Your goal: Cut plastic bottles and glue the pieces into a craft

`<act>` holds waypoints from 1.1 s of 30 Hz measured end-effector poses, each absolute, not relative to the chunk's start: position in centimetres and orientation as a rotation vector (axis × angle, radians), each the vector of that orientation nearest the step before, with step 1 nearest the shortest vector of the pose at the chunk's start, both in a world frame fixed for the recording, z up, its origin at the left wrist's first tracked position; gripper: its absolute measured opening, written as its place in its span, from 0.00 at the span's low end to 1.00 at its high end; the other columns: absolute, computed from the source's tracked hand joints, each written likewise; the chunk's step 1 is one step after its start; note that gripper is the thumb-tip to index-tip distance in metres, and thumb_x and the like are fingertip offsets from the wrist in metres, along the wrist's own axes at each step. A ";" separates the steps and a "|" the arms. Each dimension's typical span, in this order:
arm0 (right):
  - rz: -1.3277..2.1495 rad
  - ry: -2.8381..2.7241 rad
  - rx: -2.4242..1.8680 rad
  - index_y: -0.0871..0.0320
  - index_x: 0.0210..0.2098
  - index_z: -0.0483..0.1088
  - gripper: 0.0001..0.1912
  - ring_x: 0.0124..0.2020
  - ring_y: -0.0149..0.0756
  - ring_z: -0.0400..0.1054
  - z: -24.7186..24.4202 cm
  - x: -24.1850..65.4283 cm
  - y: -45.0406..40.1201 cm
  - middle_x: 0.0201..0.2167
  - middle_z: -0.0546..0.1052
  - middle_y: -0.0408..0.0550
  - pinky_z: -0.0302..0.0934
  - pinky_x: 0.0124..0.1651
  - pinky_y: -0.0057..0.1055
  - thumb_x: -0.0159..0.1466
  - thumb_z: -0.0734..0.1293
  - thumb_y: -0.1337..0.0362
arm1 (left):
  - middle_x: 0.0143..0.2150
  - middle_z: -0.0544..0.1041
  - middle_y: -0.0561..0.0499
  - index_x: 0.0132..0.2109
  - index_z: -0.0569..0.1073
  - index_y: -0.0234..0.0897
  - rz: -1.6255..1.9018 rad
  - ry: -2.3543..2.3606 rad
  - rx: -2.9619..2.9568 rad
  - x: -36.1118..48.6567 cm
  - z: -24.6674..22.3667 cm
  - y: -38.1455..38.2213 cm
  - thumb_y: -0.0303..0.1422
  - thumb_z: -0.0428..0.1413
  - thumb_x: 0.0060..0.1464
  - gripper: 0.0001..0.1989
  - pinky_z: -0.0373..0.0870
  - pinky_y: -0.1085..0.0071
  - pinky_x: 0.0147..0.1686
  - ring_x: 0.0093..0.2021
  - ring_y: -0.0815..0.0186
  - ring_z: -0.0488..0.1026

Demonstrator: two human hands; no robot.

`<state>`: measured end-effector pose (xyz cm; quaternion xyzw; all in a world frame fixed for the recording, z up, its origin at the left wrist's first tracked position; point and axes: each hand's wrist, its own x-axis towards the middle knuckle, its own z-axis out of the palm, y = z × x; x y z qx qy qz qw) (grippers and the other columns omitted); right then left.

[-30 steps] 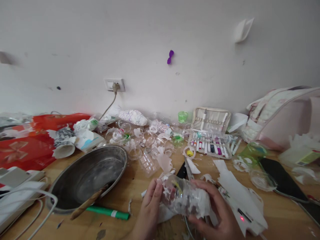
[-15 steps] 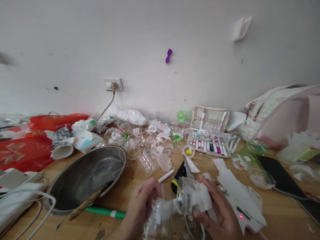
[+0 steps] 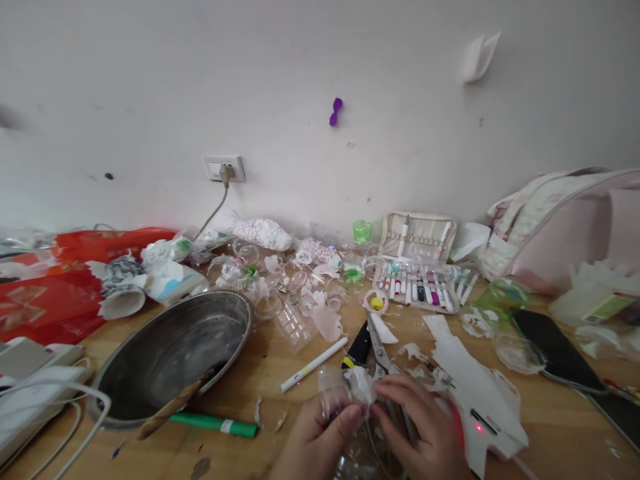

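Note:
My left hand (image 3: pixel 327 433) is closed around a clear plastic piece (image 3: pixel 333 388), with the thumb pressed along its near side. A crumpled whitish part of that piece stands between the hands. My right hand (image 3: pixel 423 427) pinches its right side with thumb and fingertips. Just beyond lie scissors (image 3: pixel 379 341), their blades pointing away and their handles partly hidden by my right hand. Beside them is a black and yellow tool (image 3: pixel 357 348). To the left rests a white marker (image 3: pixel 314 365). Below my hands, more clear plastic is only partly visible.
A metal basin (image 3: pixel 173 353) with a wooden stick (image 3: pixel 175 407) stands left, a green tube (image 3: pixel 215 425) beside it. Plastic scraps (image 3: pixel 295 320) and a marker case (image 3: pixel 420 293) lie behind. A white device with a red light (image 3: pixel 480 400) and a phone (image 3: pixel 557 350) lie right.
My hands have come closer together and lower, turning the clear plastic, which now shows less of itself. The white marker and scissors are more exposed. The view has shifted slightly.

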<state>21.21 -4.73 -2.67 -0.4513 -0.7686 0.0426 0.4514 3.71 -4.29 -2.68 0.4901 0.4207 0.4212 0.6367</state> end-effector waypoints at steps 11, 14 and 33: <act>0.101 -1.868 -1.019 0.58 0.33 0.69 0.06 0.33 0.28 0.73 -1.4 20.4 -4.9 0.30 0.76 0.46 0.67 0.38 0.18 0.61 0.62 0.72 | 0.34 0.81 0.49 0.40 0.79 0.40 0.959 0.980 1.464 3.4 -3.4 -5.0 0.46 0.52 0.55 0.17 0.69 0.74 0.38 0.36 0.63 0.75; 0.035 -1.889 -1.011 0.58 0.33 0.68 0.06 0.33 0.28 0.73 -1.5 20.4 -4.8 0.31 0.76 0.47 0.67 0.38 0.19 0.60 0.61 0.73 | 0.35 0.81 0.49 0.40 0.79 0.40 0.966 0.985 1.477 3.5 -3.1 -4.8 0.46 0.53 0.54 0.17 0.69 0.74 0.39 0.36 0.63 0.75; 0.258 -1.705 -1.173 0.54 0.31 0.62 0.07 0.28 0.27 0.68 -2.4 20.5 -5.1 0.27 0.71 0.38 0.63 0.33 0.21 0.57 0.59 0.73 | 0.29 0.80 0.48 0.36 0.80 0.36 0.873 1.088 1.516 3.0 -3.3 -4.7 0.49 0.53 0.52 0.21 0.67 0.74 0.31 0.30 0.64 0.72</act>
